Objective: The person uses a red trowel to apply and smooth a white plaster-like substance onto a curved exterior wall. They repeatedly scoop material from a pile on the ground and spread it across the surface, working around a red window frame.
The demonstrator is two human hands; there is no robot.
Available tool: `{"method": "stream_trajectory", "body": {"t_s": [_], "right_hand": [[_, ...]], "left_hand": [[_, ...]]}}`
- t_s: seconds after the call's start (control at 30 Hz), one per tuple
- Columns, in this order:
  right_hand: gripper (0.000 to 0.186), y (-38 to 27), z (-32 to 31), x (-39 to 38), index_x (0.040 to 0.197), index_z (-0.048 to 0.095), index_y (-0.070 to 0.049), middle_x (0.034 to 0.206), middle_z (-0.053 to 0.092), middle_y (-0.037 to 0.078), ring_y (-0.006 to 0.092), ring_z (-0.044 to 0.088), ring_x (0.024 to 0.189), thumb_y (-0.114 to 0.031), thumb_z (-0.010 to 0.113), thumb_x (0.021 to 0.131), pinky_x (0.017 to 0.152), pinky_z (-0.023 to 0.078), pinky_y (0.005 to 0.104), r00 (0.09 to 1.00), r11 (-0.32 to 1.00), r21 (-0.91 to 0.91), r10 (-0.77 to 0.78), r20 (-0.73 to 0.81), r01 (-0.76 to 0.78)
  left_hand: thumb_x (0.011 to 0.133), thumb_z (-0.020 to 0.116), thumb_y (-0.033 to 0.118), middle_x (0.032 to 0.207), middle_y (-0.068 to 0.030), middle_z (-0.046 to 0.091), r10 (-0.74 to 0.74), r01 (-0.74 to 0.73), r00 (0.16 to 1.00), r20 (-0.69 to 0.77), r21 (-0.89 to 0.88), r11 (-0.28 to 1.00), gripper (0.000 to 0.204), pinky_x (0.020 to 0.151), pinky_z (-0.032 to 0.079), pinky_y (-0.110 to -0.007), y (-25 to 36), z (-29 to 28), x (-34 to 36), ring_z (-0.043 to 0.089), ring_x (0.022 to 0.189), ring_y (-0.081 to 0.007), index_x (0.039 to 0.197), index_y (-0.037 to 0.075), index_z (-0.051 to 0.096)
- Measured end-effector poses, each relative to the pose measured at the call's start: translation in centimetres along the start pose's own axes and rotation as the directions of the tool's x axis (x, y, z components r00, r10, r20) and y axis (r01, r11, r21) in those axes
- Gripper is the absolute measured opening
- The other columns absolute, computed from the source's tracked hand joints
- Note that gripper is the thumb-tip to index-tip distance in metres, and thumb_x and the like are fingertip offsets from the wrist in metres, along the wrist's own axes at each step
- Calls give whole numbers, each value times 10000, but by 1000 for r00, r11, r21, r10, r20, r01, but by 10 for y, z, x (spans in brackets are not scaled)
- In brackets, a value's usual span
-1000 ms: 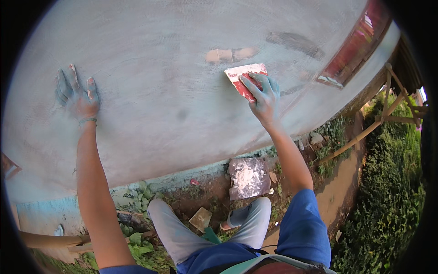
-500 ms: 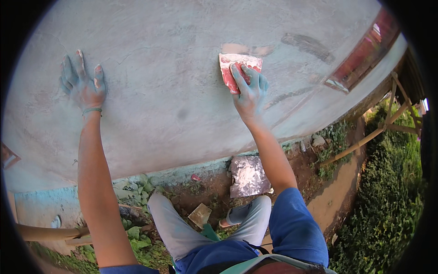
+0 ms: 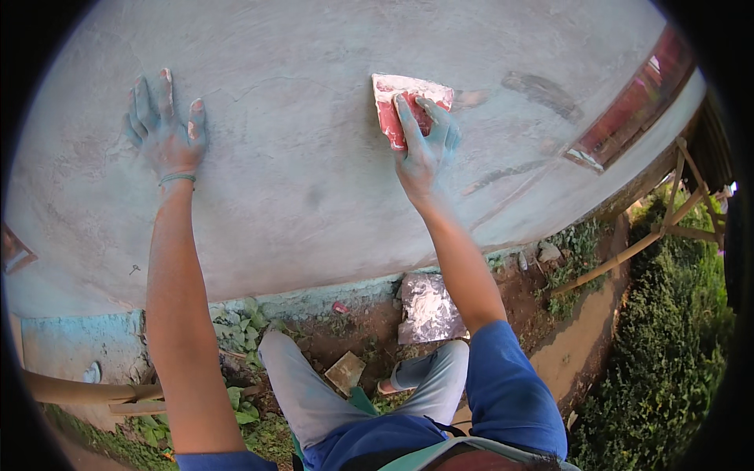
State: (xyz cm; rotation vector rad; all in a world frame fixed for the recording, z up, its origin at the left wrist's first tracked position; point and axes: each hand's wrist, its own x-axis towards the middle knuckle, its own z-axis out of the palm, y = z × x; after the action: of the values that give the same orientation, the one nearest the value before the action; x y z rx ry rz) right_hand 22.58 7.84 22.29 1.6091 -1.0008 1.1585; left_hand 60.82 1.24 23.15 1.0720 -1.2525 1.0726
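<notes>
My right hand (image 3: pixel 426 149) grips a red plastic putty spreader (image 3: pixel 388 118) and presses it against the grey-blue plastered wall (image 3: pixel 306 149). White putty coats the spreader's broad upper edge. A pinkish putty smear (image 3: pixel 471 98) shows on the wall just right of it. Further left, my left hand (image 3: pixel 166 133) rests on the wall with its fingers stretched out and holds nothing. Bluish dust covers both hands, and pale putty marks some left fingertips.
At the wall's foot lies a flat sheet (image 3: pixel 430 310) smeared with white putty, and a square tile piece (image 3: pixel 344 372) is near my legs. A red-framed window (image 3: pixel 628 102) is at upper right. Bamboo poles (image 3: pixel 613 267) stand at right, beside green plants (image 3: pixel 660 353).
My right hand has slid the spreader up and slightly left over the wall, covering part of the putty smear. My left hand has shifted a little to the right. The view has shifted slightly.
</notes>
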Motion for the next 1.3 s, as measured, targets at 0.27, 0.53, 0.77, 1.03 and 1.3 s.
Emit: {"method": "stream_trajectory", "body": {"t_s": [0.27,0.53,0.77,1.03,1.3], "right_hand": [[626,-11,14,-40,1335,679,-207,1290,585,50,268,534,1173,-98,767,725,985,379,435,996,998,49,39,84,-43],[597,-14,1,10,1317,691,-210,1250,598,53,265,544,1146,-98,760,735,958,401,418,999,996,90,5,-48,-1],[565,-20,10,-29,1300,703,-203,1203,606,50,280,527,1122,-62,710,753,958,380,432,997,995,89,39,60,-44],[599,-31,-10,9,1307,700,-208,1187,609,39,261,560,1087,-96,750,720,929,408,417,1000,988,155,13,21,-16],[601,-22,21,-21,1302,701,-221,1189,597,19,242,552,1122,-132,771,711,920,401,410,997,995,69,-69,20,68]], "left_hand": [[1015,460,574,1634,-101,312,-17,17,1000,9,9,1000,675,1228,180,-522,2,2,1,267,1520,-301,1608,291,301],[1012,473,579,1633,-109,313,-29,29,999,22,-8,1000,686,1229,171,-519,2,1,-2,262,1524,-302,1608,286,303],[1016,463,579,1636,-113,308,-27,27,1000,7,-14,1000,678,1228,174,-512,3,2,1,261,1522,-307,1607,285,307],[1019,461,569,1650,-105,284,-18,17,999,34,16,1000,690,1235,160,-511,-4,0,-3,246,1530,-300,1622,297,265],[1014,460,577,1647,-106,295,-19,19,1000,13,-10,1000,692,1234,158,-514,0,2,-1,246,1530,-303,1617,294,274]]}}
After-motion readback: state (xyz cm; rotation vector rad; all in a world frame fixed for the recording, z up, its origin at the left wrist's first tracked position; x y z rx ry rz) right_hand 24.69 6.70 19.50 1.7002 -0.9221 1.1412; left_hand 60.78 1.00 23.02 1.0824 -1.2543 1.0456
